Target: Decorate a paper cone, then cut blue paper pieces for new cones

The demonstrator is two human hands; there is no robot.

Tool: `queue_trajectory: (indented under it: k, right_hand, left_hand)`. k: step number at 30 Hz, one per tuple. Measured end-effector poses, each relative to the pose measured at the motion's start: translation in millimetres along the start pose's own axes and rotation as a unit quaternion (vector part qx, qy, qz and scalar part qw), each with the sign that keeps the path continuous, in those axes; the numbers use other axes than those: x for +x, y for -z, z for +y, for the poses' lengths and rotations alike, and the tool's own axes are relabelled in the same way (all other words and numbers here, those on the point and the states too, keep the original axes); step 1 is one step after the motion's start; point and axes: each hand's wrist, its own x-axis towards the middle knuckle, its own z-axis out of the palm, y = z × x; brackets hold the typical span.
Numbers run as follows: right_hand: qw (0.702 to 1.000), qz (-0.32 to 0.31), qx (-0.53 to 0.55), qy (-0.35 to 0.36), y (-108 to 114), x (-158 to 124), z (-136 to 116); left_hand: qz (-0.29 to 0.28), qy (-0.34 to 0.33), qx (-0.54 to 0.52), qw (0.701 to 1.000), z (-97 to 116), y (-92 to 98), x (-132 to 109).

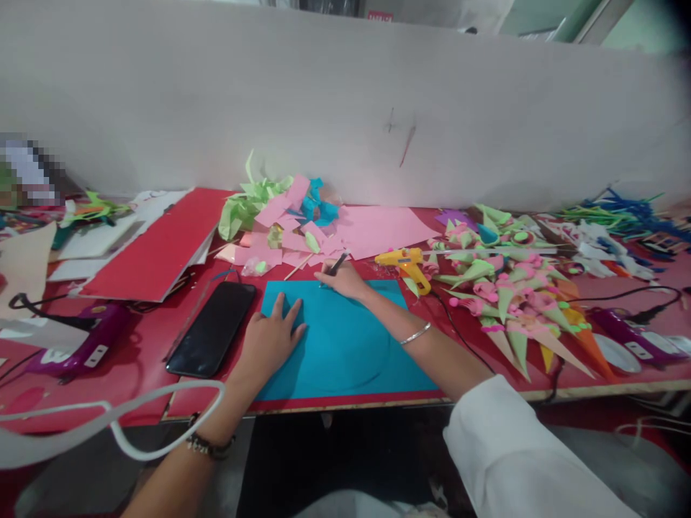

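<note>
A blue sheet of paper [345,345] lies flat at the table's front edge, with a faint curved pencil-like line near its lower right. My left hand [273,332] rests on the sheet's left side, fingers spread. My right hand [344,279] is over the sheet's far edge, its fingers closed around a dark pen [338,263] whose tip points down at the paper. Whether it is a pen or a pencil is hard to make out. Just left of my left hand lies a black smartphone [212,329].
A yellow glue gun [410,266] lies right of the sheet, beside a pile of paper cone flowers [507,288]. Pink paper [378,229] and scraps lie behind. A red board [156,244] and a purple power strip [89,334] are at left; a white cable [162,388] crosses the lower left.
</note>
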Motion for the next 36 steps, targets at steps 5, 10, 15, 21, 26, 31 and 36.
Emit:
queue_trajectory:
  k: [5,10,15,21,26,31,36]
  right_hand:
    - [1.000,0.005,-0.014,-0.003,6,-1,3]
    - [0.999,0.021,-0.024,-0.017,15,-5,6]
    - [0.998,0.045,-0.031,-0.033,26,-10,12]
    - [0.997,0.063,-0.042,-0.034,35,-16,19]
    - [0.995,0.081,-0.052,-0.029,40,-21,22]
    - [0.992,0.108,-0.067,-0.028,46,-28,23]
    - [0.988,0.129,-0.081,-0.031,51,-36,23]
  left_hand:
    - [0.001,0.001,-0.009,1.000,-1,-1.1,0]
    - [0.006,-0.001,0.009,1.000,-1,-2.1,0]
    - [0.009,-0.004,0.014,1.000,0,-1.5,0]
    - [0.001,-0.005,0.017,1.000,-1,-1.2,1]
    - [-0.004,-0.003,0.008,1.000,-1,-1.3,1]
    - [0.004,-0.005,0.002,1.000,-2,-2.7,1]
    - [0.011,-0.008,0.019,1.000,-1,-2.3,1]
